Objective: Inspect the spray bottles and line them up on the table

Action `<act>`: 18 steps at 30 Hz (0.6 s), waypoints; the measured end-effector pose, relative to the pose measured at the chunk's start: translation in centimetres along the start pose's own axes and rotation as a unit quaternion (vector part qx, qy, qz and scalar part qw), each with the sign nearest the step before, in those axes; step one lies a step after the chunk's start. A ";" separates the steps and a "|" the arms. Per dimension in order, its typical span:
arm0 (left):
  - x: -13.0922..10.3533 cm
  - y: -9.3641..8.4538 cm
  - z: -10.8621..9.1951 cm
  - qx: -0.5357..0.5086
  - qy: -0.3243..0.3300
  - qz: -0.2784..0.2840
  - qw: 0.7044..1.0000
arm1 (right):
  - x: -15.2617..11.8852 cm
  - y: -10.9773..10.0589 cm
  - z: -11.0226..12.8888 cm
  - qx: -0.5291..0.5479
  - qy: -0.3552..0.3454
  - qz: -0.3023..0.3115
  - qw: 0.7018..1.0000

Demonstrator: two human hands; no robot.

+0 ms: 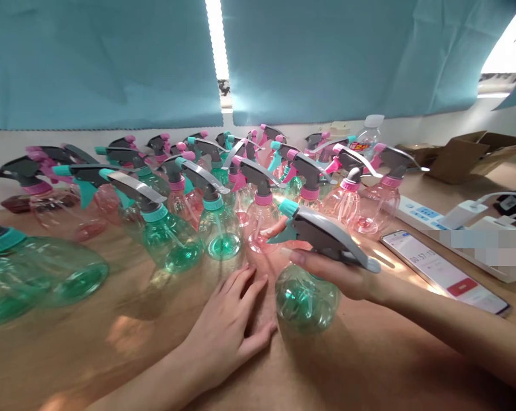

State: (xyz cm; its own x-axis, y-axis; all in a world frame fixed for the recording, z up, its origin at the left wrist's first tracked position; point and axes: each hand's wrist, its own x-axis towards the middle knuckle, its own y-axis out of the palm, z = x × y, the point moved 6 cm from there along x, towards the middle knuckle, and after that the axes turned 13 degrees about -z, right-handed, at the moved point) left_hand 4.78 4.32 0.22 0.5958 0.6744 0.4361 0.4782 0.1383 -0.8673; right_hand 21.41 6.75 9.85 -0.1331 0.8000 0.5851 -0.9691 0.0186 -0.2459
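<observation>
My right hand [335,271] is closed round the neck of a green spray bottle [307,302] with a grey and teal trigger head, in front of the other bottles. The nozzle points to the left and the bottle looks slightly tilted. Left of it, my left hand [228,319] lies on the wooden table [125,365] with its fingers spread and nothing in them. Just beyond my fingertips stand a green spray bottle [220,228] and a pink spray bottle [263,220].
Several more pink and green spray bottles fill the back and left. At the right are a phone [446,271], a power strip [424,214] with plugs and a cardboard box [472,157]. Blue curtains [347,63] hang behind.
</observation>
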 end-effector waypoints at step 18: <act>0.1 -0.2 -0.1 -0.002 0.004 -0.001 1.000 | -0.1 0.0 0.1 -0.008 0.005 0.004 1.000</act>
State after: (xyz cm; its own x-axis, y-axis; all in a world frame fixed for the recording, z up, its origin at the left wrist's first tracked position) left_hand 4.82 4.32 0.43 0.5993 0.6687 0.4401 0.4822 0.1372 -0.8652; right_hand 21.36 6.60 9.90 -0.1380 0.8062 0.5754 -0.9649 0.0218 -0.2619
